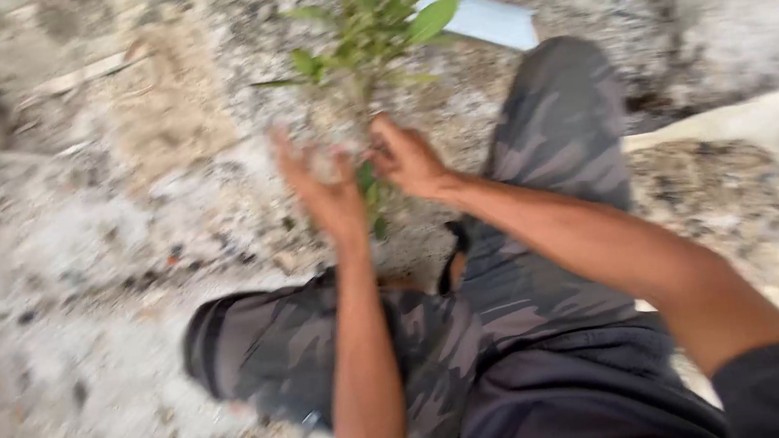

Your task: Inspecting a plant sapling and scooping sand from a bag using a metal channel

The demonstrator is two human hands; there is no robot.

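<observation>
- A person crouches on rough, gravelly ground [87,302], camouflage trousers [507,274] filling the near edge of the blurred view.
- The left hand [326,192] reaches forward with fingers spread and half curled beside the base of a small leafy plant [372,23]; whether it grips anything cannot be told.
- The right hand [408,159] is cupped against the lower stem, fingers bent, apparently pinching it.
- The plant stands upright near the far edge of the ground, seemingly not yet freed or settled; the work looks mid-way.
- Beyond it lies a pale flat sheet [485,21].
</observation>
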